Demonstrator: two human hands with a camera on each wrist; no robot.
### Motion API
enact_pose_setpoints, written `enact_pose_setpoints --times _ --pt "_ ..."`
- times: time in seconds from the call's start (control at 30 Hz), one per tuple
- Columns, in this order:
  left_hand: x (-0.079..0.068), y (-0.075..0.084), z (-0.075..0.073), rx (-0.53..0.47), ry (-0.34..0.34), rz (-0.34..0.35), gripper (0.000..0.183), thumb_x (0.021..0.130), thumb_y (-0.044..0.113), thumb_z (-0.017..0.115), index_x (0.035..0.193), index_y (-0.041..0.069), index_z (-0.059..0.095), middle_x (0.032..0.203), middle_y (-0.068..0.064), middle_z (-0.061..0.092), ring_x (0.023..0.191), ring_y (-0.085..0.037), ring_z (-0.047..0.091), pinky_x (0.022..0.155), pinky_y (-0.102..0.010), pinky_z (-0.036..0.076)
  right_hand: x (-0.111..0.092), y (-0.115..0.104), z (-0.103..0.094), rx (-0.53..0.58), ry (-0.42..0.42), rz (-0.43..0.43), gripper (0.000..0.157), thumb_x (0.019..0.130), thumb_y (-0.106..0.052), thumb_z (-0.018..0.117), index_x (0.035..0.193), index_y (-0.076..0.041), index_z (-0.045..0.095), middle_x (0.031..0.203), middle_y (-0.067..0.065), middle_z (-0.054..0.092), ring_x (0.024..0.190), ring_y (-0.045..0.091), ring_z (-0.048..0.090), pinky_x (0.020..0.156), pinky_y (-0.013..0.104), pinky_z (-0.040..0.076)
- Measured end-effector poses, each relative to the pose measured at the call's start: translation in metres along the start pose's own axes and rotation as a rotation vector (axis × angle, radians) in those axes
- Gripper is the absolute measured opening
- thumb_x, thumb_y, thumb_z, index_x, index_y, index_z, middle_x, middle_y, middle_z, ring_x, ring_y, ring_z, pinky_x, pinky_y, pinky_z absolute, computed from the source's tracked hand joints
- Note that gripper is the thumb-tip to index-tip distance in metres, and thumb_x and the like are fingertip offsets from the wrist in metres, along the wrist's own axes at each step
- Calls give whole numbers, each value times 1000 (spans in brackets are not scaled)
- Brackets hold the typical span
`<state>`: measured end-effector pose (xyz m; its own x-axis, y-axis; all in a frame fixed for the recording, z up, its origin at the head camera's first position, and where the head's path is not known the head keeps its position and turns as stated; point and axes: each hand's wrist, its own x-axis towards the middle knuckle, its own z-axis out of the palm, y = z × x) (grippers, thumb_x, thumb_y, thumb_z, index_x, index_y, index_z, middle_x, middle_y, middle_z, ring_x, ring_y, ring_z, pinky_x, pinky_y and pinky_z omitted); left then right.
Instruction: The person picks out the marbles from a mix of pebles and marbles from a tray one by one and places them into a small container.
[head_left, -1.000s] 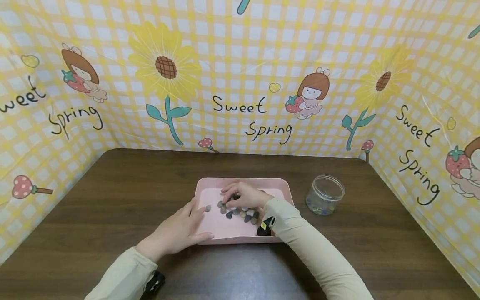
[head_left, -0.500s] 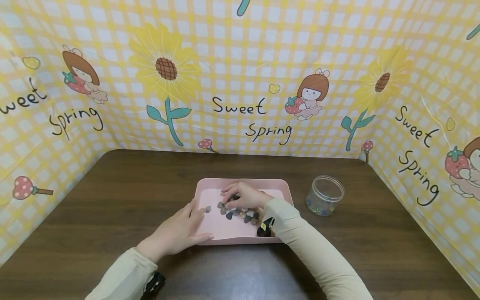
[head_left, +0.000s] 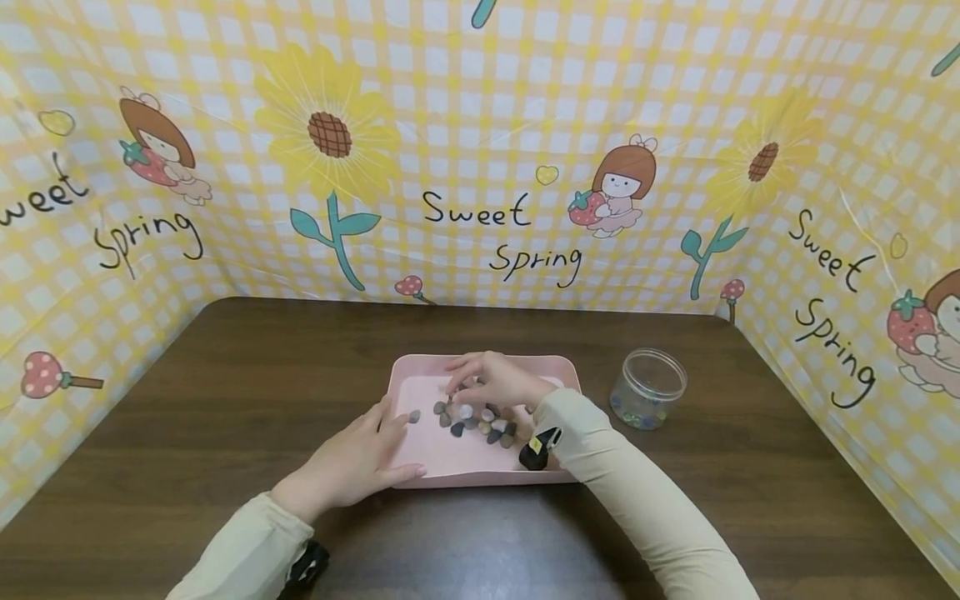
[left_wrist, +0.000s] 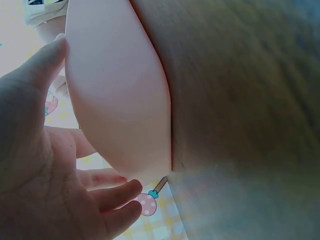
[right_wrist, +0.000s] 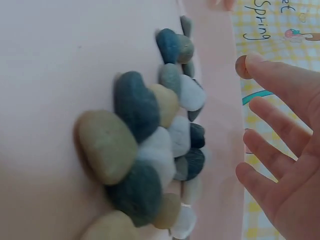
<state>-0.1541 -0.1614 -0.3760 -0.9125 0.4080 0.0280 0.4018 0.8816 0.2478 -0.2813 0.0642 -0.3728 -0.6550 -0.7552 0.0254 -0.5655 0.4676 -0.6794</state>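
Note:
My left hand point(head_left: 352, 458) rests against the near left corner of a pink tray point(head_left: 442, 462). Its thumb touches the front rim, and its fingers lie loosely along the left side. Over the tray, my right hand point(head_left: 498, 381) is raised above a cluster of pebbles point(head_left: 491, 425). A small brown pebble point(right_wrist: 242, 68) is pinched at its fingertips; the other fingers are spread. Grey, white, tan and dark pebbles lie below, with a dark pebble point(right_wrist: 136, 102) and a tan pebble point(right_wrist: 106, 146) nearest the wrist camera. One grey pebble point(head_left: 415, 416) lies apart, by the left fingers.
A clear open jar point(head_left: 649, 390) stands on the dark wooden table point(head_left: 247, 375) right of the tray, with small bluish and greenish things at its bottom. A yellow checked cloth point(head_left: 465, 108) surrounds the table at the back and sides.
My right hand has risen and shifted slightly right, away from the pebbles, with a pebble between its fingertips. More of the cluster shows beneath it. The left hand has stayed in place.

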Motion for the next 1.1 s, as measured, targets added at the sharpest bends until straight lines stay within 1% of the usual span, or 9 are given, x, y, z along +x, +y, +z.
enact_pose_setpoints --times 0.3,0.53,0.77,0.97,1.1 --pt "1 0 -2 7 -6 -6 75 83 58 57 132 2 50 142 -35 33 123 -46 46 93 -54 45 -5 -5 -11 -40 72 -75 16 85 -15 68 97 -7 73 134 12 55 126 25 50 104 42 40" --pt "1 1 -2 7 -12 -8 75 83 58 57 132 2 50 142 -34 33 123 -46 46 93 -54 45 -11 -9 -18 -22 90 -36 19 85 -17 68 100 -7 73 136 9 54 130 24 47 103 42 41" --pt "1 2 -2 -4 -15 -11 75 83 58 57 132 1 49 143 -34 32 124 -47 45 93 -54 44 -19 -13 -24 -44 120 -47 16 86 -17 67 100 -12 73 137 7 54 131 23 46 106 42 38" --pt "1 2 -2 -5 -17 -16 75 83 58 58 132 1 50 142 -35 32 123 -47 45 92 -55 45 -24 -13 -29 -39 129 -53 17 87 -17 67 101 -10 72 138 6 53 132 24 44 107 43 37" --pt "0 2 -3 0 -14 -12 76 82 60 57 131 2 50 142 -35 33 122 -47 46 91 -54 46 -29 -12 -31 -42 136 -44 17 87 -17 66 101 -9 72 138 5 53 132 23 45 105 42 39"
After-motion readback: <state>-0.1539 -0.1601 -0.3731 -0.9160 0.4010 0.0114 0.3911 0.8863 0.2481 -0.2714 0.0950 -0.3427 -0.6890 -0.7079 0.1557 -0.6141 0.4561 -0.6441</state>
